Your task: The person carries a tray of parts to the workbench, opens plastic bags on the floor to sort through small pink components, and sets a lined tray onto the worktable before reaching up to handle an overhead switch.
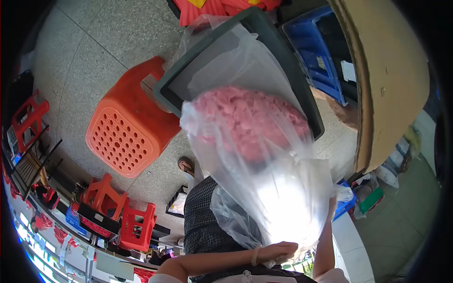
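Observation:
A large clear plastic bag (292, 174) holds a heap of pink pieces (255, 118), too blurred to name exactly. The filled end rests in a dark grey-green plastic crate (165, 85), lined with more clear film. My left hand (279, 252) is closed around gathered plastic at the near end of the bag, close to my body. On the other side, my right hand (331, 208) is raised along the bag's edge, its fingers hidden behind the plastic. Strong glare washes out the near part of the bag.
An orange stool (125, 137) stands left of the crate. A blue crate (314, 61) and a big cardboard box (391, 80) are at the right. Several red stools (139, 226) and a dark basket (98, 220) stand at lower left. A sandalled foot (186, 165) shows on the speckled floor.

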Tool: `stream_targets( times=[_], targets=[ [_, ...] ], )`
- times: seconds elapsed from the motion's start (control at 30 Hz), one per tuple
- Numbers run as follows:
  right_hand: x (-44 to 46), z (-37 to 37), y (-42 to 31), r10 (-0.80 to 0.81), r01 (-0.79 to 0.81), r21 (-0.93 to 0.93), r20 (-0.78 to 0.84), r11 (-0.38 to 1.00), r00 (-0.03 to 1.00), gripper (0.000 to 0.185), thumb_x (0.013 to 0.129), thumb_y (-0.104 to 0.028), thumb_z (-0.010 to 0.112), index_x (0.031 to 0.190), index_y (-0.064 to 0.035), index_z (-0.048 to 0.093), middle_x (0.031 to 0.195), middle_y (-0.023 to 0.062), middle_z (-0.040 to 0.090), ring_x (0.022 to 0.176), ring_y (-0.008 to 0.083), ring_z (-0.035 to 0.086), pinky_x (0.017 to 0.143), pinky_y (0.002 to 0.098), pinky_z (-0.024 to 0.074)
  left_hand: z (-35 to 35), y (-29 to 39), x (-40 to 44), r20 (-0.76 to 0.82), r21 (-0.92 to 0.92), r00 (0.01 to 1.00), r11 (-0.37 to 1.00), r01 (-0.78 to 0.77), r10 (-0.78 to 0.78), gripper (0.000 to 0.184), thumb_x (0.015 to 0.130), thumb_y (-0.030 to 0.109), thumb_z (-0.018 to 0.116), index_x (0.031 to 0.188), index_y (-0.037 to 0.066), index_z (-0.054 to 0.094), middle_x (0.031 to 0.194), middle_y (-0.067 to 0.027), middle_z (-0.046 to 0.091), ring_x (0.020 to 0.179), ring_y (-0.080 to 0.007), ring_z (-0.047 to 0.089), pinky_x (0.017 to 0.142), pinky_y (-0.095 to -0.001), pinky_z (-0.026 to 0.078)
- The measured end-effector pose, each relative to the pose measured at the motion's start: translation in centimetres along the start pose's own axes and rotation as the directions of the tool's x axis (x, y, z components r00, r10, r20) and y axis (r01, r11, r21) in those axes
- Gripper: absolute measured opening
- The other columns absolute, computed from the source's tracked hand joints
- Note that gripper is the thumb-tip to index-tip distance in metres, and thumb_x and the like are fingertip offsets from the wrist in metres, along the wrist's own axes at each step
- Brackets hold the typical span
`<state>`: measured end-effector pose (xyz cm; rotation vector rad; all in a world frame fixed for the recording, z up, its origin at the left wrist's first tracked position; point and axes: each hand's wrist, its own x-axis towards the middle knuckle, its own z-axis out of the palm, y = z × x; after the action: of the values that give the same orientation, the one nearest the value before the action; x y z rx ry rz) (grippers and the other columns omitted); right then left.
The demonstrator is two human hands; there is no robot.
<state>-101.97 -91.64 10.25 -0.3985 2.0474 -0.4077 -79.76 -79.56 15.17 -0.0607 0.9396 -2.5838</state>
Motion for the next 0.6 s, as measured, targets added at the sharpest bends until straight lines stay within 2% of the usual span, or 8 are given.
stream_targets(
  times=[0.1, 0.17, 0.2, 0.3, 0.37, 0.5, 0.53, 0.6],
  targets=[
    [3.0, -0.6, 2.7, 0.029, -0.029, 0.182, 0.003, 0.983, 1.000, 0.034, 0.100, -0.020, 0.039, 0.129, -0.0024, 0.045, 0.121, 0.0077, 0.054, 0.106, 0.0221, 0.055, 0.091, 0.0374, 0.0457, 1.6, 6.4, -3.2, -0.161, 0.446, 0.980, 0.894, -0.038, 0.122, 0.028, 0.088, 0.031, 0.065, 0.097, 0.007, 0.055, 0.089, 0.0021, 0.048, 0.078, -0.0069, 0.045, 0.067, -0.0236, 0.040],
    [3.9, -1.9, 2.8, -0.085, 0.084, 0.010, 0.069, 0.996, 0.994, 0.033, 0.101, -0.018, 0.039, 0.130, -0.0037, 0.044, 0.118, 0.0068, 0.053, 0.103, 0.0202, 0.055, 0.090, 0.0368, 0.0460, 4.4, 12.0, -5.1, -0.015, 0.845, 0.823, 0.447, -0.293, 0.568, 0.051, 0.078, 0.032, 0.077, 0.113, 0.003, 0.055, 0.104, -0.0048, 0.053, 0.089, -0.0141, 0.053, 0.074, -0.0283, 0.046],
    [4.2, -1.0, 1.7, -0.147, 0.152, -0.050, 0.087, 0.987, 0.985, 0.032, 0.098, -0.016, 0.041, 0.127, -0.0028, 0.046, 0.118, 0.0077, 0.054, 0.103, 0.0211, 0.055, 0.091, 0.0366, 0.0456, 6.0, 15.5, -6.7, -0.148, 0.936, 0.814, 0.345, -0.068, 0.562, 0.063, 0.072, 0.032, 0.081, 0.119, 0.002, 0.052, 0.110, -0.0088, 0.052, 0.094, -0.0206, 0.055, 0.076, -0.0310, 0.048],
    [4.1, 5.1, -4.9, -0.385, 0.392, -0.131, 0.077, 0.911, 0.920, 0.028, 0.091, -0.010, 0.050, 0.118, -0.0001, 0.053, 0.119, 0.0104, 0.056, 0.104, 0.0241, 0.057, 0.094, 0.0362, 0.0446, 7.5, 21.8, -11.1, -0.252, 0.808, 0.633, -0.200, 0.554, 0.732, 0.086, 0.061, 0.036, 0.085, 0.130, 0.005, 0.044, 0.122, -0.0194, 0.049, 0.099, -0.0358, 0.059, 0.080, -0.0431, 0.051],
    [3.8, 8.5, -8.4, -0.544, 0.542, -0.142, 0.031, 0.828, 0.839, 0.026, 0.087, -0.005, 0.056, 0.112, 0.0018, 0.058, 0.119, 0.0121, 0.057, 0.104, 0.0260, 0.058, 0.095, 0.0359, 0.0438, 7.1, 25.1, -12.9, -0.403, 0.320, 0.433, -0.319, 0.892, 0.806, 0.090, 0.060, 0.035, 0.083, 0.135, 0.010, 0.040, 0.123, -0.0156, 0.046, 0.097, -0.0363, 0.060, 0.076, -0.0441, 0.052],
    [1.4, 12.5, -11.7, -0.799, 0.668, -0.483, -0.124, 0.566, 0.588, 0.034, 0.081, -0.004, 0.064, 0.113, 0.0048, 0.059, 0.125, 0.0134, 0.055, 0.108, 0.0276, 0.058, 0.099, 0.0379, 0.0423, 0.2, 33.8, -20.5, 0.206, 0.459, 0.603, -0.620, 0.636, 0.771, 0.025, 0.079, 0.003, 0.055, 0.103, 0.003, 0.063, 0.112, -0.0117, 0.055, 0.098, -0.0284, 0.061, 0.079, -0.0345, 0.051],
    [0.4, 13.4, -12.5, -0.883, 0.661, -0.650, -0.034, 0.375, 0.468, 0.039, 0.080, -0.005, 0.065, 0.117, 0.0042, 0.056, 0.126, 0.0135, 0.054, 0.110, 0.0280, 0.057, 0.100, 0.0393, 0.0421, -0.4, 33.5, -21.8, -0.211, 0.911, 0.200, 0.118, 0.396, 0.957, 0.027, 0.084, 0.002, 0.052, 0.109, 0.003, 0.061, 0.115, -0.0129, 0.059, 0.105, -0.0269, 0.060, 0.088, -0.0325, 0.048],
    [-1.3, 14.5, -10.7, -0.903, 0.715, -0.682, 0.197, 0.153, 0.381, 0.051, 0.078, -0.008, 0.068, 0.125, 0.0013, 0.051, 0.127, 0.0145, 0.054, 0.112, 0.0296, 0.056, 0.099, 0.0414, 0.0426, 0.5, 35.5, -23.9, -0.277, 0.946, -0.022, 0.277, 0.170, 0.961, 0.024, 0.091, 0.016, 0.051, 0.109, 0.003, 0.060, 0.104, -0.0115, 0.063, 0.104, -0.0194, 0.060, 0.093, -0.0302, 0.046]
  ],
)
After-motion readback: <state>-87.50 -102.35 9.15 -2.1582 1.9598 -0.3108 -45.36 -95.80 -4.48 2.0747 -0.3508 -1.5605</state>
